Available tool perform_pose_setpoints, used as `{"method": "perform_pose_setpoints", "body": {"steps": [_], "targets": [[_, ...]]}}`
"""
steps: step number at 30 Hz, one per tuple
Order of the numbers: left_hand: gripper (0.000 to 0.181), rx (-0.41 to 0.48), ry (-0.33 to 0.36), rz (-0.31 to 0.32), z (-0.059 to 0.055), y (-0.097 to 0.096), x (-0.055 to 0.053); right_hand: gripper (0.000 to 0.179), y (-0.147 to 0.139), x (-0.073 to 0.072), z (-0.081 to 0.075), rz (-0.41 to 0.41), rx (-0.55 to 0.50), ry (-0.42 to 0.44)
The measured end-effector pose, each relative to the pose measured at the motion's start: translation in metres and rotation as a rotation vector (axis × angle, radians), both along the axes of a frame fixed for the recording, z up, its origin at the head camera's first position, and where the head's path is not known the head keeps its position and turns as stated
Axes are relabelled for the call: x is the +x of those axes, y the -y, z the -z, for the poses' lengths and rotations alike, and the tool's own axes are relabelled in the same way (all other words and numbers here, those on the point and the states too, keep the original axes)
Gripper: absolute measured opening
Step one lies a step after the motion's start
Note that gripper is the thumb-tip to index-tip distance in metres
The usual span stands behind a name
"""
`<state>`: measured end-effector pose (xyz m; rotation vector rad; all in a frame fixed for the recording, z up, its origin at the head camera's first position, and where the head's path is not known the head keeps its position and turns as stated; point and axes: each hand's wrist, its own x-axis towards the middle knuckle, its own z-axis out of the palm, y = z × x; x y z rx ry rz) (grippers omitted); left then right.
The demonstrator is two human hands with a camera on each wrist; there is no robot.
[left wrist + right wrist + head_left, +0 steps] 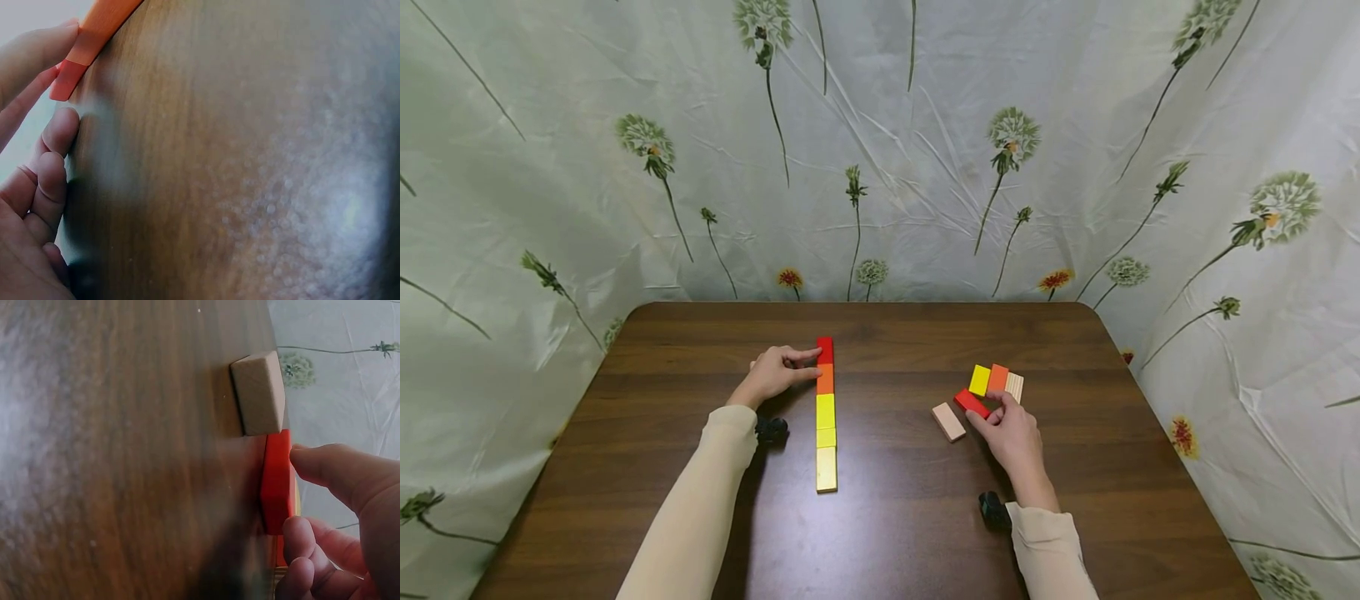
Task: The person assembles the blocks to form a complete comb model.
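Note:
A straight row of blocks runs toward me in the head view: a red block (825, 344) at the far end, an orange block (825, 379), yellow blocks (826, 410) and a pale yellow block (827, 470) nearest. My left hand (777, 372) is at the row's left side, index fingertip at the red block and thumb at the orange block (106, 28). The other fingers are bent near the tabletop. At the right, my right hand (1017, 435) pinches another red block (972, 403) between thumb and fingers; the block lies low at the table.
Beside the right hand are a pinkish wooden block (948, 422), a yellow block (980, 380), an orange block (997, 377) and a striped pale wooden block (1014, 387). The brown table (880, 533) ends at a floral curtain (940, 167).

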<state>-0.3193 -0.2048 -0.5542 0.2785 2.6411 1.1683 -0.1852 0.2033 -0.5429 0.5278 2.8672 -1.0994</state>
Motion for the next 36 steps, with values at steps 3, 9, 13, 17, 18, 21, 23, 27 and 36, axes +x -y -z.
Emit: {"method": "perform_pose_setpoints", "body": {"steps": [3,9,13,17,18,21,23,27,36], "targets": [[0.055,-0.009,-0.001,-0.001,-0.0001,-0.0002,-0.0005,0.056,-0.0009,-0.0014,0.0019,0.006,-0.004,0.002],[0.056,-0.015,-0.003,0.001,-0.0003,-0.0004,-0.0004,0.048,-0.0034,-0.0032,0.0049,0.011,-0.021,-0.023],[0.055,-0.001,-0.001,0.002,-0.0009,-0.0006,-0.0001,0.046,-0.0045,-0.0034,0.0051,0.011,-0.042,-0.020],[0.055,0.019,0.006,-0.002,-0.0019,-0.0006,0.0006,0.043,-0.0049,-0.0035,0.0063,0.006,-0.038,-0.020],[0.055,0.022,0.008,-0.004,-0.0020,-0.0005,0.0009,0.043,-0.0048,-0.0034,0.0064,0.005,-0.036,-0.022],[0.055,0.023,0.008,-0.005,-0.0019,-0.0001,0.0012,0.042,-0.0049,-0.0035,0.0080,0.004,-0.033,-0.024],[0.055,0.021,0.007,-0.003,-0.0014,0.0001,0.0011,0.042,-0.0050,-0.0033,0.0087,0.004,-0.029,-0.025],[0.055,0.018,0.007,-0.002,-0.0009,0.0001,0.0011,0.042,-0.0050,-0.0022,0.0087,0.004,-0.023,-0.026],[0.055,0.031,0.008,-0.004,-0.0003,-0.0001,0.0010,0.041,-0.0048,0.0011,0.0052,0.007,-0.026,-0.023]]}}
